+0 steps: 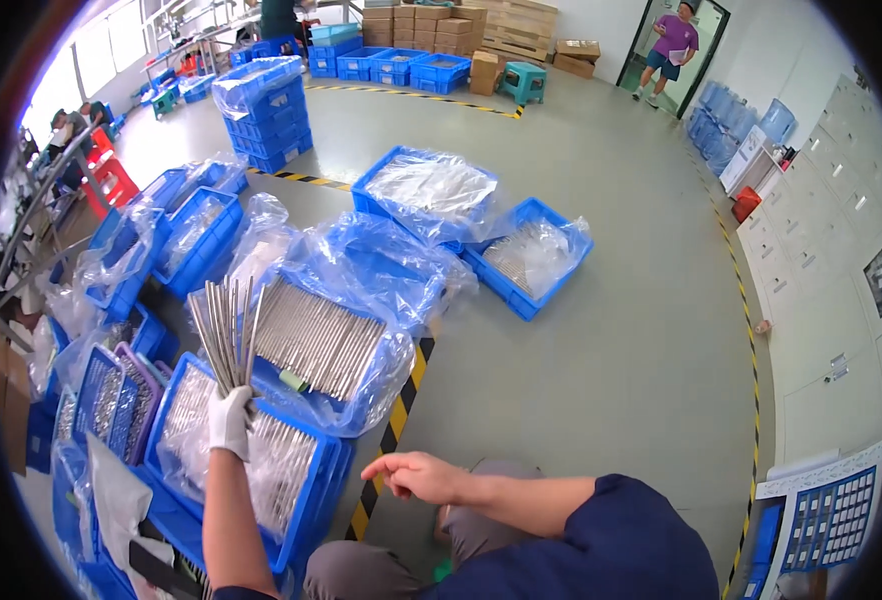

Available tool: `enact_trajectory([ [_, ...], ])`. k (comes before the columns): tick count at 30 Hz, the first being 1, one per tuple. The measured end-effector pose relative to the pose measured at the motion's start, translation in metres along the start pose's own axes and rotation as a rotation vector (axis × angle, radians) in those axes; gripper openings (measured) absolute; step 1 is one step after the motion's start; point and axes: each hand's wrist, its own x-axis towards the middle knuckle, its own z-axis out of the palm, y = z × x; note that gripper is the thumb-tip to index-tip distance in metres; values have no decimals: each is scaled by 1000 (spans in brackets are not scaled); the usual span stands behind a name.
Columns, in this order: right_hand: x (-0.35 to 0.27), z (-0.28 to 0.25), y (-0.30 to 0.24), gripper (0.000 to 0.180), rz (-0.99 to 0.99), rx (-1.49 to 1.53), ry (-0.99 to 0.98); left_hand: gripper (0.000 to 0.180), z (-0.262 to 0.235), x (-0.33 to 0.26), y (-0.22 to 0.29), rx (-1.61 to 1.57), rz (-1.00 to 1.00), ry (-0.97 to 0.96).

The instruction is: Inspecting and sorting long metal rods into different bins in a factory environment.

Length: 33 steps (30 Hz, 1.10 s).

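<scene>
My left hand [229, 422], in a white glove, is closed round a bundle of thin metal rods [226, 330] that fan out at their upper ends. It is over a blue crate [306, 490] of similar rods, partly covered by clear plastic. Just beyond stands a plastic-lined crate with rows of metal rods [316, 335] and a small green piece [293, 380] at its near side. My bare right hand [421, 477] hovers above my knee, its index finger stretched out and the others partly bent. Nothing shows in it.
More lined blue crates [529, 258] sit ahead and to the left. Yellow-black tape [401, 400] runs along the floor. A crate stack [269, 125] rises farther off. White cabinets [811, 240] line the right. A person in a purple shirt [675, 38] is at the far doorway.
</scene>
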Motion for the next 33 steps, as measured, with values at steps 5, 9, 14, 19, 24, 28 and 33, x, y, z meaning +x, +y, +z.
enact_trajectory([
  [5, 17, 24, 16, 33, -224, -285, 50, 12, -8, -107, 21, -472, -143, -90],
  [9, 11, 47, 9, 26, -153, -172, -34, 17, -5, -172, 37, -431, -89, -54],
  [14, 20, 108, 1, 30, -183, -216, -127, 19, -46, -229, 24, -457, -53, 102],
  [19, 50, 130, -24, 25, -403, -273, 39, 14, -73, -257, 13, -386, -74, 62],
  [24, 84, 140, -60, 23, -527, 177, 84, 15, -91, -266, -9, -354, -63, 53],
  [28, 87, 149, -63, 26, -517, 49, -28, 14, -102, -264, -9, -395, -92, 24],
  [33, 95, 152, -51, 26, -597, -149, 65, 15, -106, -256, -13, -456, -118, 16],
])
